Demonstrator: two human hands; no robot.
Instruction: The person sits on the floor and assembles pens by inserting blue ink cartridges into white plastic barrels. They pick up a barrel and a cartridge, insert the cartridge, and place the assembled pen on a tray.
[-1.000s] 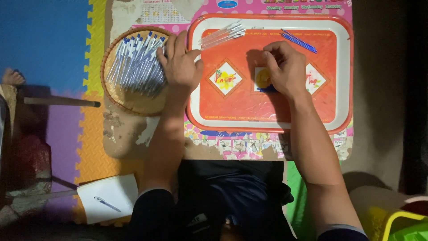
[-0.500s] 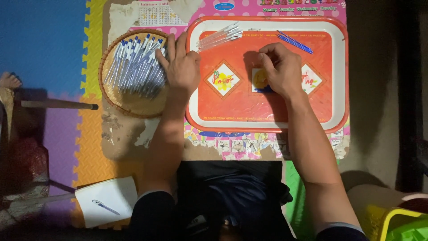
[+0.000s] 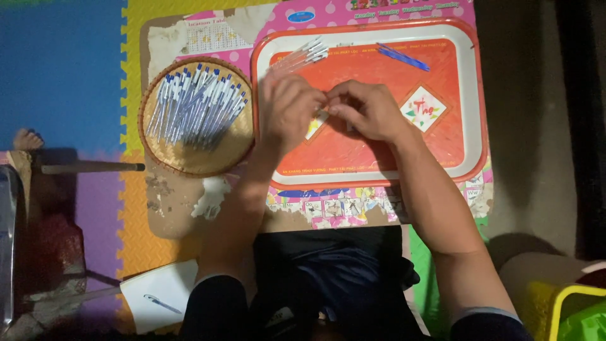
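Hands (image 3: pixel 287 113) (image 3: pixel 369 110) meet over orange tray (image 3: pixel 379 158) — fingertips touching.

Foam floor mats (image 3: pixel 63 69) — yellow-green bin (image 3: pixel 577 312) at corner

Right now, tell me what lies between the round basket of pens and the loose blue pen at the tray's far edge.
In the head view, a bunch of clear pen barrels lies on the red tray between the basket and the blue pen.

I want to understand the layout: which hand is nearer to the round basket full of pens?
The left hand. It is over the orange tray, just right of the basket. The right hand is farther right, near the tray's middle.
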